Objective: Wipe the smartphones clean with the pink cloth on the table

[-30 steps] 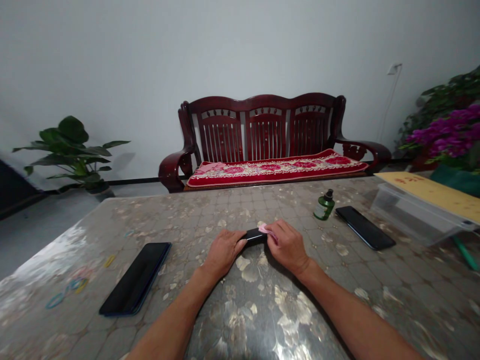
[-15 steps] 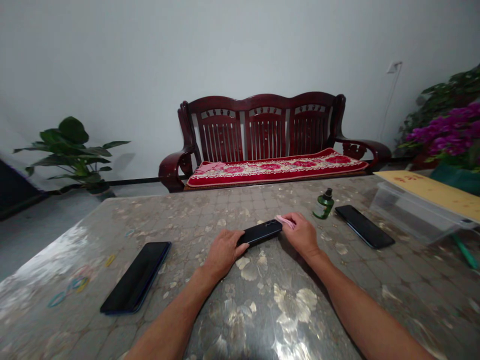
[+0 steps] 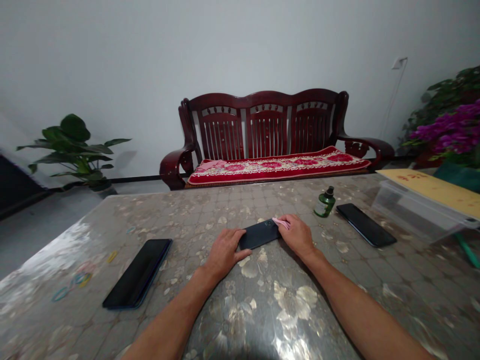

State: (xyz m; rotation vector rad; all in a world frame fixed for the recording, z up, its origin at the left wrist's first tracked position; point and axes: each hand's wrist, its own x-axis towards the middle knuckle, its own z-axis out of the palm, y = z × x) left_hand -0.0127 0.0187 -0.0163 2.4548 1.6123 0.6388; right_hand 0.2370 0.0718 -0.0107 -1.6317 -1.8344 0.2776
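A dark smartphone [image 3: 259,235] with its camera side facing up is between my hands, low over the table or on it; I cannot tell which. My left hand [image 3: 224,251] grips its left end, thumb along the near edge and fingers at the far edge. At the phone's right end, by the camera lenses, my right hand [image 3: 297,234] pinches a small pink cloth [image 3: 282,223] against it. Beyond my right hand stands a green spray bottle [image 3: 324,203] with a black top.
Another phone [image 3: 138,274] lies at left, and a third phone [image 3: 365,225] at right. Coloured bands [image 3: 77,282] are scattered at far left. A clear plastic box [image 3: 420,210] with a yellow sheet [image 3: 435,192] on top stands at right. Behind the table [image 3: 240,310] is a wooden bench [image 3: 262,125].
The phone has tilted, so its back now faces up more fully. My right hand has shifted slightly with the cloth at the camera end. The view has moved slightly.
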